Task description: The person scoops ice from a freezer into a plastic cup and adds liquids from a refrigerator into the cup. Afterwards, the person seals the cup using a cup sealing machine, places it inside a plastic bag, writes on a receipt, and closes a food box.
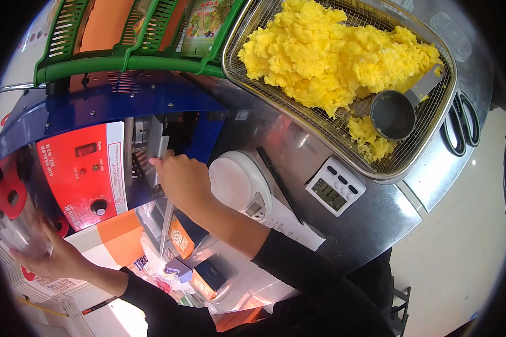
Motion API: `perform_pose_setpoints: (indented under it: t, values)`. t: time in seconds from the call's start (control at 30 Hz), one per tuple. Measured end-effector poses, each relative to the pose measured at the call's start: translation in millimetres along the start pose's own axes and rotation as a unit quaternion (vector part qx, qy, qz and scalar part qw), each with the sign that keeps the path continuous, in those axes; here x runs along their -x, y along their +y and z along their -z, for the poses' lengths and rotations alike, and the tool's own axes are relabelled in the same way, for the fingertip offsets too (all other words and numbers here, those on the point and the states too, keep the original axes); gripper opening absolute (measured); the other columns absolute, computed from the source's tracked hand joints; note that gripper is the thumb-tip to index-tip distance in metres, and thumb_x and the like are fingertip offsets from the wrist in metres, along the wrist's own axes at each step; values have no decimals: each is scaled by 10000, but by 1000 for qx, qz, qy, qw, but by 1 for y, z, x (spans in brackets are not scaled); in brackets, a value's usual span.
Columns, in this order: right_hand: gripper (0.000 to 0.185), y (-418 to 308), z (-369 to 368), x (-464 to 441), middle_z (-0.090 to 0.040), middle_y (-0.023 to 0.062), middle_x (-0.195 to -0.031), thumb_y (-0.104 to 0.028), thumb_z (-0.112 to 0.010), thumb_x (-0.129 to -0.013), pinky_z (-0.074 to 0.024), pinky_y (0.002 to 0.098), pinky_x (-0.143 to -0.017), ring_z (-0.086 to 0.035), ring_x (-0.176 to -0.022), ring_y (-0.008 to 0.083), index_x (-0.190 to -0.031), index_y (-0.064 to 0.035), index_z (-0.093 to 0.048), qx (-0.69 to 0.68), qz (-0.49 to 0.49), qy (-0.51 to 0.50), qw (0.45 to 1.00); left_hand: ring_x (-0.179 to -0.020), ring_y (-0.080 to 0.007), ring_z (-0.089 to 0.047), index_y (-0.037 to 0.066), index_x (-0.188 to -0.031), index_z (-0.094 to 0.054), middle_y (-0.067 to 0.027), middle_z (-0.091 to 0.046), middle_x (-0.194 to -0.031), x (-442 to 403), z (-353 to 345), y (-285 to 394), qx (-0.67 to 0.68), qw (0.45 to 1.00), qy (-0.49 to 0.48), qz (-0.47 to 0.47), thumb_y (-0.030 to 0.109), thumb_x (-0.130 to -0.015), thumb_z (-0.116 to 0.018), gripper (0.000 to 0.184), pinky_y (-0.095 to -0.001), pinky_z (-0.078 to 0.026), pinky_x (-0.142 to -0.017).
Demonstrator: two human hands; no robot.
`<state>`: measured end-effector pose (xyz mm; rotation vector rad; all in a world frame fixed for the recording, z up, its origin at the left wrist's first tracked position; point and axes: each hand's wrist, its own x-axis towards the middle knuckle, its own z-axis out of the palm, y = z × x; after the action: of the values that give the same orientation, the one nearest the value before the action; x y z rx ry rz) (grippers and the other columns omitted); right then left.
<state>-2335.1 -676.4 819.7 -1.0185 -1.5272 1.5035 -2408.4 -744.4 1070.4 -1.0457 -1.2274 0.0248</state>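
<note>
A food stall or shop counter — cup sealer, kitchen scale, yellow food in a basket.

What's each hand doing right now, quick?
Left hand: curled around a clear container.
Right hand: closed on a metal bar at the sealer.

Dressed in black, you wear a left sleeve and a right sleeve ending along the forearms, above your bare left hand and right hand

Blue-red sealer; yellow eggs; black sleeves
</note>
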Motion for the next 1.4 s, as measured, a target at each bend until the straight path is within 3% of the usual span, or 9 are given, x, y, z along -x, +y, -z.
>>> perform_pose_setpoints:
  t: [0.6, 0.73, 0.87, 1.0, 1.07, 1.17, 1.27, 1.37, 1.4]
  values:
    - [430, -6, 11, 3, -605, 182, -585, -374, -485, -943, -503, 422, -513, -637, -566, 349, -717, -25, -594, 5, -13, -12, 1000, -1263, -396, -404, -50, -1342, -419, -217, -454, -1364, 17, -26, 27, -15, 992, 126, -15, 476, -632, -822, 971, -522, -343, -1007]
    - [410, -88, 107, -15, -628, 218, -689, -360, -463, -941, -515, 471, -595, -648, -643, 366, -741, -44, -631, 78, 19, -7, 997, -1294, -399, -357, 8, -1400, -371, -184, -381, -1422, 17, -22, 26, -43, 996, 78, 15, 365, -702, -805, 895, -520, -314, -1027]
    - [386, -215, 145, -94, -603, 183, -646, -365, -538, -909, -455, 421, -597, -609, -607, 350, -758, -13, -587, -196, 211, 59, 956, -1342, -411, -287, 53, -1393, -400, -208, -333, -1448, 11, -7, 43, 58, 986, 17, 155, 219, -722, -750, 774, -557, -229, -1062]
    - [629, -319, 77, -214, -550, 212, -1155, -478, -610, -854, -427, 385, -887, -545, -1048, 286, -1114, 86, -507, -175, 348, 22, 921, -1376, -400, -226, 97, -1377, -431, -202, -310, -1465, 24, 4, 45, 101, 971, -52, 208, 180, -717, -730, 729, -556, -184, -1088]
    - [873, -353, 42, -241, -429, 233, -1348, -607, -565, -836, -349, 392, -1017, -442, -1240, 297, -1360, 55, -343, -187, 312, -29, 931, -1368, -401, -237, 130, -1359, -459, -193, -332, -1455, 27, 5, 46, 100, 970, -59, 212, 173, -708, -728, 705, -551, -187, -1085]
    - [980, -391, 16, -252, -332, 247, -1424, -654, -550, -815, -280, 452, -1063, -367, -1316, 310, -1433, 28, -213, -288, 276, -132, 907, -1351, -389, -269, 159, -1337, -488, -168, -365, -1440, 27, 6, 47, 87, 972, -63, 209, 177, -715, -717, 662, -537, -207, -1076]
    - [909, -415, -4, -270, -453, 178, -1342, -704, -540, -786, -305, 474, -1020, -476, -1197, 261, -1358, -14, -390, -245, 252, -91, 932, -1330, -355, -307, 200, -1323, -504, -130, -390, -1429, 29, 3, 48, 81, 974, -55, 204, 212, -739, -698, 616, -514, -241, -1057]
    - [785, -441, 32, -232, -600, 73, -1107, -748, -487, -785, -367, 419, -889, -542, -971, 170, -1190, -80, -566, -191, 227, -198, 934, -1324, -288, -332, 260, -1296, -538, -71, -435, -1409, 28, 3, 49, 76, 970, -47, 224, 213, -808, -643, 502, -482, -272, -1050]
    - [624, -449, 26, -232, -610, -7, -830, -719, -465, -809, -365, 343, -732, -504, -742, 115, -935, -135, -646, -181, 255, -132, 941, -1324, -283, -333, 260, -1300, -534, -66, -434, -1410, 26, 3, 48, 75, 970, -45, 225, 204, -811, -637, 503, -485, -276, -1052]
